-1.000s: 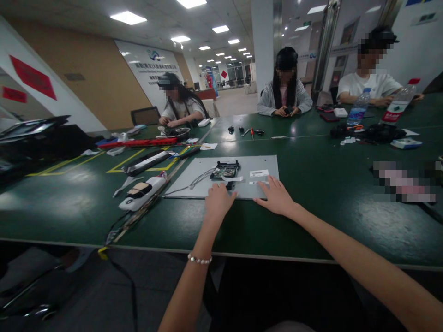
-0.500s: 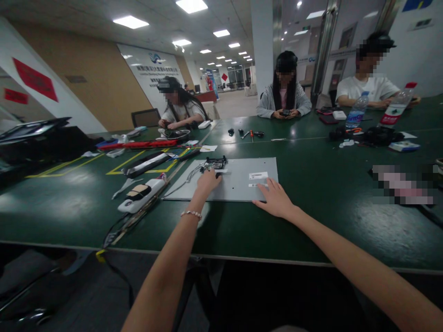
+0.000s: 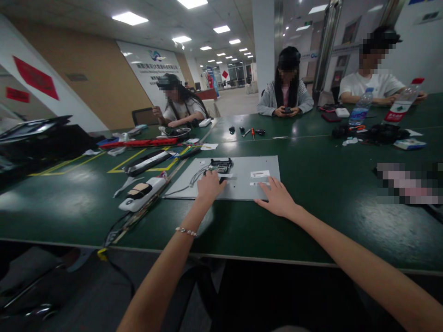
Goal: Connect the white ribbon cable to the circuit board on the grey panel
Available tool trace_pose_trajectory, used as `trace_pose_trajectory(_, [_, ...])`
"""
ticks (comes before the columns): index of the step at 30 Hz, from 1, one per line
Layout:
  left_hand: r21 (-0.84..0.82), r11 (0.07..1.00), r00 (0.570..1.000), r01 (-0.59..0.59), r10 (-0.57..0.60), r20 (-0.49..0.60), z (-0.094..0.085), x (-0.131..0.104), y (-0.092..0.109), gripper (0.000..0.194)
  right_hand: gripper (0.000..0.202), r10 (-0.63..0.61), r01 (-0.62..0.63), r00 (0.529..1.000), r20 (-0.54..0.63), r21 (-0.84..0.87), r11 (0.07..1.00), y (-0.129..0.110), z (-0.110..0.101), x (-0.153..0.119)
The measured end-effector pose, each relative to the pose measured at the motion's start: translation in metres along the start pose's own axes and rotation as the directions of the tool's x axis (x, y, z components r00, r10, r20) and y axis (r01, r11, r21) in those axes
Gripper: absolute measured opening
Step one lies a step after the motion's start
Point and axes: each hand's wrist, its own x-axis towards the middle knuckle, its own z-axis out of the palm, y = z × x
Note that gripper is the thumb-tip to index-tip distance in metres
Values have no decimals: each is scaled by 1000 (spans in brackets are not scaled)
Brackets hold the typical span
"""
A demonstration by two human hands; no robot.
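Observation:
A flat grey panel (image 3: 238,190) lies on the green table, with white labels (image 3: 259,174) on its right part. Near its back edge sits a black part (image 3: 221,165), and grey cables (image 3: 195,179) run from it to the left. My left hand (image 3: 209,185) is at the near side of the black part, its fingertips close to the cables; a white strip shows beside them. Whether its fingers hold anything is hidden. My right hand (image 3: 278,198) rests with fingers spread on the panel's front right corner, holding nothing.
Left of the panel lie a white device (image 3: 141,196), a black and silver bundle (image 3: 147,162) and red items (image 3: 145,142). Farther back are a screwdriver (image 3: 253,133) and bottles (image 3: 361,108). Several people sit across the table (image 3: 321,221).
The black part has moved slightly to the right on the panel, and my left hand has shifted a little the same way. My right hand stays on the panel.

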Motion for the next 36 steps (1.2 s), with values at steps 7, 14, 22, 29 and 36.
trace_pose_trajectory(7, [81, 950, 946, -302, 309, -97, 6, 19, 17, 33, 80, 3, -4, 1000, -15, -15, 1000, -2, -1, 0])
trace_pose_trajectory(14, [48, 934, 921, -355, 358, -152, -1, 53, 9, 36, 80, 1, -1, 1000, 10, 6, 1000, -3, -4, -1])
trace_pose_trajectory(22, [4, 966, 930, -259, 250, -268, -3, 148, -7, 37, 80, 10, -10, 1000, 0, 10, 1000, -5, -5, 3])
trace_pose_trajectory(29, [-229, 962, 987, -149, 157, 16, 52, 178, -21, 44, 80, 7, -8, 1000, 16, 25, 1000, -7, -7, 5])
trace_pose_trajectory(36, [-312, 946, 994, 85, -100, -32, 51, 175, -79, 51, 79, 10, -11, 1000, 29, 26, 1000, -7, -7, 4])
